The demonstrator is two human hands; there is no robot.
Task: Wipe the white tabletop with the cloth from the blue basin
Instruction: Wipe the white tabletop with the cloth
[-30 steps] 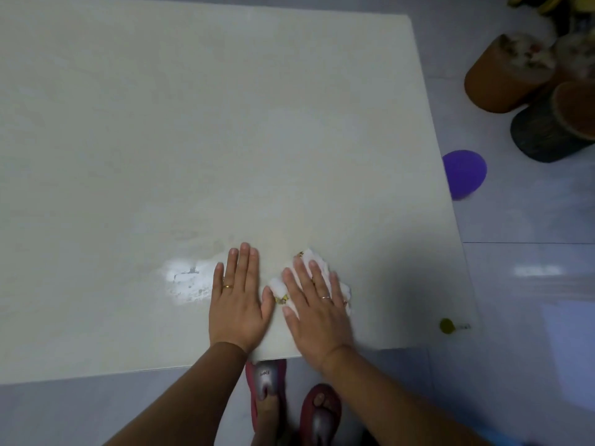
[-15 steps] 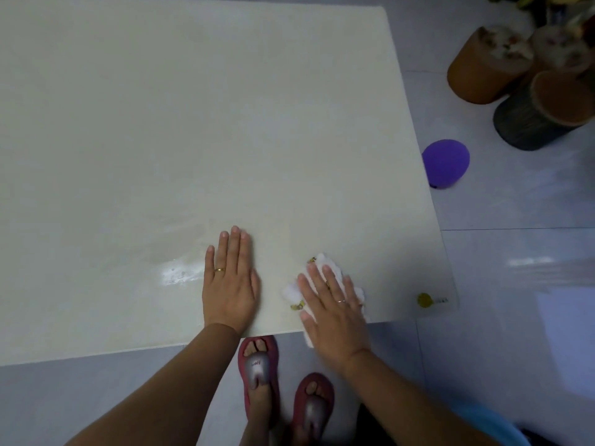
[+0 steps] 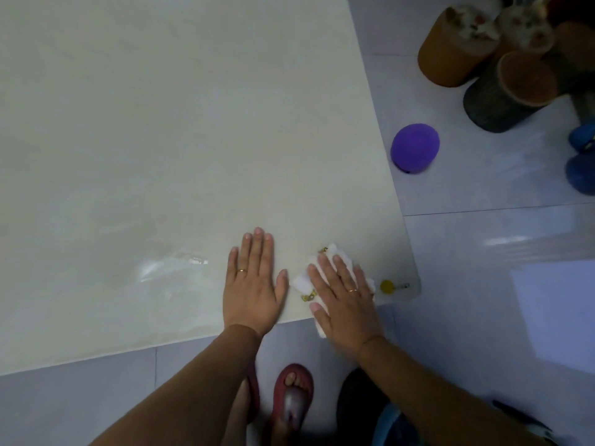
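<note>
Cloth (image 3: pixel 333 255) lies diagonally, overhanging near edge.

Cloth (image 3: pixel 335 255) under right hand (image 3: pixel 346 300) at tabletop (image 3: pixel 161 140) near edge

The right hand (image 3: pixel 346 304) has slid the cloth (image 3: pixel 335 252) rightward along the worktop's (image 3: pixel 161 140) near edge, away from the left hand (image 3: pixel 251 284) and close to the yellow sticker (image 3: pixel 386 286); part of the cloth now overhangs the edge.

White cloth (image 3: pixel 304 281) overhanging tabletop (image 3: pixel 161 140) edge
</note>
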